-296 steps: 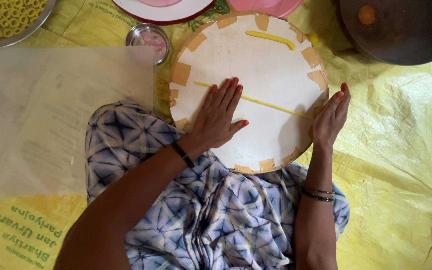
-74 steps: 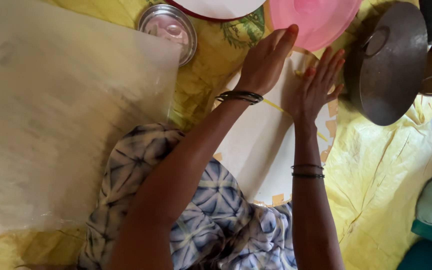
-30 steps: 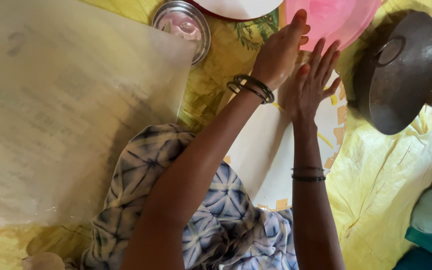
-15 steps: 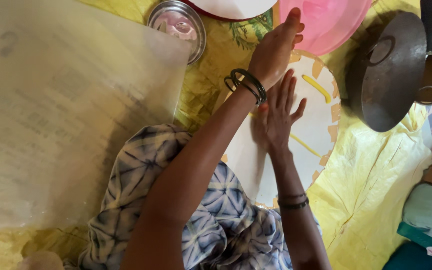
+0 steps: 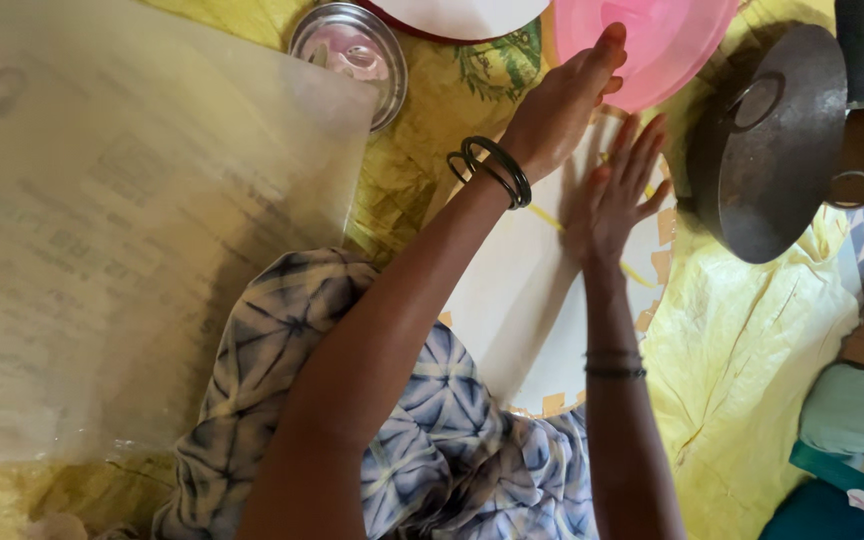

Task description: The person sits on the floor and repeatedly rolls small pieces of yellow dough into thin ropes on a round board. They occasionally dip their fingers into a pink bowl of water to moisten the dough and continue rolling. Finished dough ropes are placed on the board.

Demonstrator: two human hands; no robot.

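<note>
- At far left, a clear plastic sheet (image 5: 122,230) lies spread flat on the yellow cloth (image 5: 752,370) — within reach.
- Left hand (image 5: 562,110): released, fingers extended, reaching to the pink bowl (image 5: 667,45).
- Right hand (image 5: 617,195): open, flat — steadying the round white board (image 5: 522,310) across the lap.

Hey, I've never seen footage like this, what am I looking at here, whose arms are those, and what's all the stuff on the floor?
This is one view from a camera worn on a person's head, looking down at their own bare arms. The left hand reaches forward, its fingers touching the pink bowl. The right hand lies flat on a round white board with tan patches along its rim. Neither hand grips anything. Around them, on a yellow sheet, are a dark metal pan, a small steel container and a large translucent plastic sheet. Blue-and-white patterned cloth covers the person's lap.
</note>
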